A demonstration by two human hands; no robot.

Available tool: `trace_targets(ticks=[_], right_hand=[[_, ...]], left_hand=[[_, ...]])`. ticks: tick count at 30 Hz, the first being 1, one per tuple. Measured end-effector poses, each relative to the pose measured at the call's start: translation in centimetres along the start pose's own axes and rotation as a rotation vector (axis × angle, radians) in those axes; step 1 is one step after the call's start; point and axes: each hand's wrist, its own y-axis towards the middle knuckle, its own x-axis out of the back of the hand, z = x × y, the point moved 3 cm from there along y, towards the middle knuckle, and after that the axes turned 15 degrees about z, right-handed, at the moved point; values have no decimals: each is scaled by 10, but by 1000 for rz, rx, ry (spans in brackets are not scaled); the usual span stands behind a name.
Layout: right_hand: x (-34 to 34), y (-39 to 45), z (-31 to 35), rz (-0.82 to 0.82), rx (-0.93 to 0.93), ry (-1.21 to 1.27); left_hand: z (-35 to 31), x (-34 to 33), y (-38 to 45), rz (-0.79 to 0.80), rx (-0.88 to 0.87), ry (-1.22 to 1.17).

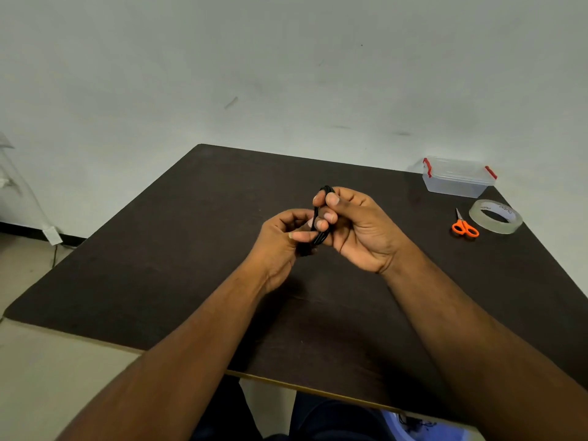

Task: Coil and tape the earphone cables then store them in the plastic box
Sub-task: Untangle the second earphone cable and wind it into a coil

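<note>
Both hands mid-table: right hand (pixel 359 230) grips coiled black earphone cable (pixel 319 227), left hand (pixel 283 240) pinches it; plastic box (pixel 458 178), tape roll (pixel 495 217) (print unreadable), scissors (pixel 464 226) near far-right corner.

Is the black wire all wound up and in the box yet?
Mostly wound: the black wire sits in loops held by the right hand, while the left hand pinches its lower end. No tape is on it yet; the tape roll and scissors lie untouched on the table. The plastic box is shut, so storing comes last.
</note>
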Motion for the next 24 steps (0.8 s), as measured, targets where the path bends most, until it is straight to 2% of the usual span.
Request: trace_targets(ticks=[7, 12, 15, 18, 20, 22, 24], right_hand=[[11, 0, 3, -97, -18, -67], [14, 0, 4, -108, -56, -127], [14, 3, 2, -97, -96, -200], [12, 6, -1, -63, -132, -258], [11, 6, -2, -56, -140, -262], [12, 5, -2, -51, -154, -266], [13, 4, -3, -52, -176, -283]], left_hand=[[-5, 16, -2, 49, 135, 135], [-29, 26, -10, -133, 37, 310], [-37, 14, -13, -24, 9, 348], [-39, 4, -15, 53, -23, 277], [-43, 7, -16, -28, -93, 428], [-47, 12, -18, -138, -150, 720], [-47, 15, -18, -176, -164, 816]])
